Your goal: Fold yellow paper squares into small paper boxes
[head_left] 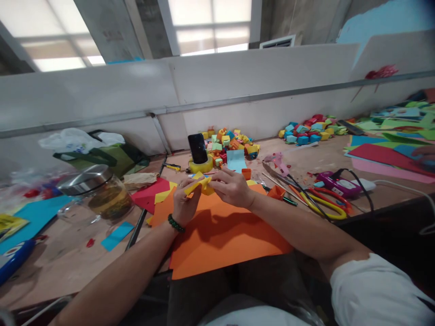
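A piece of folded yellow paper (203, 184) is held between my two hands above an orange sheet (231, 240). My left hand (185, 203), with a dark green bead bracelet at the wrist, grips it from the left, fingers closed. From the right, my right hand (233, 188) pinches the paper's other edge. Its exact folds are partly hidden by my fingers. Just beyond my right hand sits a small orange folded paper box (246, 173), and another orange folded piece (276, 192) lies at the sheet's right edge.
Piles of colored paper boxes (307, 130) line the wall. A phone (197, 148) stands on a yellow tape roll (200, 165). Left is a glass teapot (110, 199); right are yellow-handled scissors (326, 208), a pink glue gun (280, 163) and a purple power strip (336, 183). Another person's hand (424, 155) touches paper sheets.
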Action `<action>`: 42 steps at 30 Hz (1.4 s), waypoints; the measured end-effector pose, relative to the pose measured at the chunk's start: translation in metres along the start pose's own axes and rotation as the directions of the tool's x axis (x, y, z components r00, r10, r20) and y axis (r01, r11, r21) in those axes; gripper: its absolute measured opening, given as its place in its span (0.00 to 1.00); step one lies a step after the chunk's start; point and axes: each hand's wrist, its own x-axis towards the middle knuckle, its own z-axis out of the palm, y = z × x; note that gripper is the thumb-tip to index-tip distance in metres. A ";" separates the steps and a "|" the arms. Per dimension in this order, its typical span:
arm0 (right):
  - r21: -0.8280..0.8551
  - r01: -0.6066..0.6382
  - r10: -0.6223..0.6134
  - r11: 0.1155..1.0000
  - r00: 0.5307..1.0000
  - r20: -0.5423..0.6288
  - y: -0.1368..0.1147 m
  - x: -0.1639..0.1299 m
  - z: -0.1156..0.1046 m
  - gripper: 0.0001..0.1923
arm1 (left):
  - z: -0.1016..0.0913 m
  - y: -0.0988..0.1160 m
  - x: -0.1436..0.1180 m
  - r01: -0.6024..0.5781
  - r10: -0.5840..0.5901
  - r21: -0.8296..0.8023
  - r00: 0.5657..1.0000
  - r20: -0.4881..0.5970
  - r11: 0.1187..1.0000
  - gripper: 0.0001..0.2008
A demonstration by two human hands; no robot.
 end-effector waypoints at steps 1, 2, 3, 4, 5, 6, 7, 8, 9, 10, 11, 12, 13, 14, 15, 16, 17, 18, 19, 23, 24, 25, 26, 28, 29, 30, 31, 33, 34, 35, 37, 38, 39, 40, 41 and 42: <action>-0.008 0.011 -0.011 1.000 1.000 -0.010 0.000 0.000 0.000 0.15 | 0.000 -0.001 0.000 -0.010 0.010 0.007 1.000 0.006 1.000 0.14; -0.010 0.020 -0.020 1.000 0.999 -0.028 -0.001 0.000 0.001 0.14 | 0.000 -0.001 0.000 -0.023 0.023 0.009 1.000 0.017 1.000 0.14; -0.004 0.031 -0.031 1.000 0.998 -0.057 -0.001 0.000 0.001 0.13 | 0.000 -0.001 0.000 -0.038 0.038 0.005 0.999 0.024 0.999 0.14; 0.012 0.045 -0.043 0.999 0.995 -0.093 0.000 0.000 0.002 0.11 | -0.001 -0.002 0.000 -0.057 0.057 -0.001 0.998 0.023 0.998 0.14; 0.042 0.064 -0.058 0.997 0.989 -0.133 0.000 0.000 0.001 0.09 | -0.001 -0.002 0.000 -0.080 0.080 -0.004 0.997 0.012 0.997 0.14; 0.084 0.089 -0.074 0.993 0.983 -0.168 0.001 0.000 0.001 0.06 | -0.001 -0.002 0.000 -0.105 0.105 -0.004 0.994 -0.002 0.994 0.13; 0.133 0.110 -0.083 0.985 0.977 -0.194 0.002 0.000 0.001 0.04 | -0.002 -0.002 0.000 -0.129 0.129 0.000 0.992 -0.018 0.992 0.12; 0.187 0.120 -0.080 0.975 0.975 -0.210 0.003 0.001 0.000 0.03 | -0.003 -0.002 0.001 -0.148 0.149 0.011 0.988 -0.034 0.989 0.12; 0.242 0.115 -0.062 0.963 0.975 -0.215 0.004 0.001 -0.001 0.04 | -0.004 -0.003 0.001 -0.167 0.168 0.029 0.985 -0.048 0.986 0.11; 0.292 0.091 -0.028 0.952 0.976 -0.215 0.004 0.001 -0.001 0.04 | -0.005 -0.004 0.002 -0.189 0.192 0.054 0.980 -0.056 0.980 0.11; 0.336 0.055 0.020 0.940 0.977 -0.213 0.005 0.001 -0.002 0.05 | -0.007 -0.004 0.002 -0.220 0.225 0.087 0.972 -0.060 0.972 0.11; 0.372 0.008 0.075 0.928 0.975 -0.208 0.005 0.001 -0.003 0.05 | -0.008 -0.004 0.002 -0.260 0.269 0.124 0.962 -0.057 0.958 0.12; 0.404 -0.037 0.125 0.914 0.973 -0.196 0.005 0.002 -0.003 0.06 | -0.010 -0.005 0.003 -0.307 0.318 0.160 0.947 -0.049 0.938 0.12; 0.435 -0.073 0.162 0.898 0.972 -0.171 0.005 0.002 -0.004 0.08 | -0.011 -0.004 0.004 -0.354 0.367 0.193 0.929 -0.036 0.915 0.13; 0.466 -0.101 0.184 0.879 0.974 -0.136 0.005 0.002 -0.005 0.10 | -0.013 -0.004 0.005 -0.399 0.412 0.217 0.911 -0.019 0.891 0.14; 0.500 -0.122 0.191 0.858 0.977 -0.091 0.006 0.003 -0.006 0.12 | -0.014 -0.004 0.005 -0.433 0.445 0.231 0.895 -0.001 0.871 0.15; 0.535 -0.136 0.188 0.834 0.981 -0.043 0.006 0.004 -0.007 0.14 | -0.015 -0.003 0.006 -0.457 0.467 0.236 0.884 0.014 0.858 0.16; 0.568 -0.146 0.177 0.810 0.984 0.001 0.007 0.004 -0.008 0.17 | -0.015 -0.003 0.007 -0.471 0.479 0.235 0.877 0.025 0.850 0.16; 0.593 -0.151 0.158 0.791 0.987 0.039 0.007 0.004 -0.009 0.19 | -0.015 -0.002 0.007 -0.479 0.486 0.232 0.874 0.033 0.847 0.16; 0.607 -0.141 0.083 0.782 0.989 0.123 0.009 0.003 -0.005 0.20 | -0.015 -0.003 0.006 -0.479 0.481 0.198 0.876 0.044 0.855 0.11; 0.597 -0.142 0.077 0.789 0.988 0.134 0.009 0.002 -0.002 0.18 | -0.014 -0.003 0.006 -0.483 0.482 0.183 0.875 0.054 0.856 0.10; 0.585 -0.148 0.082 0.797 0.987 0.138 0.009 0.001 0.001 0.16 | -0.014 -0.003 0.005 -0.489 0.485 0.168 0.872 0.064 0.856 0.09; 0.572 -0.158 0.095 0.805 0.986 0.139 0.009 0.000 0.004 0.14 | -0.013 -0.003 0.005 -0.494 0.489 0.155 0.869 0.074 0.855 0.08; 0.547 -0.191 0.146 0.815 0.981 0.126 0.010 -0.002 0.009 0.12 | -0.013 -0.001 0.006 -0.495 0.487 0.140 0.869 0.087 0.858 0.08; 0.536 -0.211 0.178 0.818 0.977 0.113 0.011 -0.003 0.010 0.12 | -0.013 0.000 0.007 -0.488 0.480 0.139 0.873 0.088 0.862 0.08; 0.525 -0.231 0.213 0.819 0.972 0.094 0.012 -0.003 0.009 0.12 | -0.013 0.001 0.007 -0.479 0.472 0.140 0.878 0.085 0.866 0.08; 0.514 -0.248 0.249 0.821 0.966 0.070 0.013 -0.003 0.007 0.12 | -0.013 0.002 0.008 -0.471 0.464 0.145 0.882 0.081 0.870 0.09; 0.503 -0.257 0.283 0.825 0.959 0.027 0.014 -0.001 0.001 0.11 | -0.013 0.002 0.009 -0.443 0.438 0.157 0.896 0.068 0.882 0.09; 0.507 -0.248 0.273 0.825 0.962 0.026 0.014 0.000 -0.003 0.10 | -0.012 0.001 0.008 -0.416 0.411 0.164 0.909 0.066 0.894 0.08; 0.518 -0.234 0.248 0.823 0.968 0.044 0.013 0.001 -0.006 0.11 | -0.011 0.000 0.008 -0.376 0.370 0.173 0.926 0.069 0.910 0.08; 0.544 -0.222 0.178 0.809 0.975 0.133 0.010 0.003 -0.008 0.18 | -0.008 -0.002 0.005 -0.262 0.248 0.186 0.964 0.097 0.947 0.08; 0.550 -0.234 0.152 0.802 0.970 0.192 0.008 0.003 -0.007 0.23 | -0.006 -0.004 0.004 -0.196 0.176 0.187 0.977 0.117 0.963 0.09; 0.545 -0.265 0.149 0.795 0.957 0.248 0.005 0.003 -0.004 0.26 | -0.004 -0.005 0.002 -0.129 0.104 0.180 0.985 0.140 0.975 0.09; 0.529 -0.311 0.172 0.789 0.940 0.296 0.002 0.002 0.000 0.27 | -0.001 -0.006 0.001 -0.064 0.037 0.162 0.986 0.163 0.985 0.08; 0.504 -0.369 0.219 0.781 0.917 0.333 0.000 0.000 0.005 0.26 | 0.001 -0.007 0.000 0.001 -0.026 0.135 0.983 0.183 0.991 0.07; 0.472 -0.434 0.283 0.767 0.890 0.357 -0.002 -0.001 0.009 0.24 | 0.004 -0.007 0.000 0.063 -0.083 0.103 0.976 0.202 0.993 0.06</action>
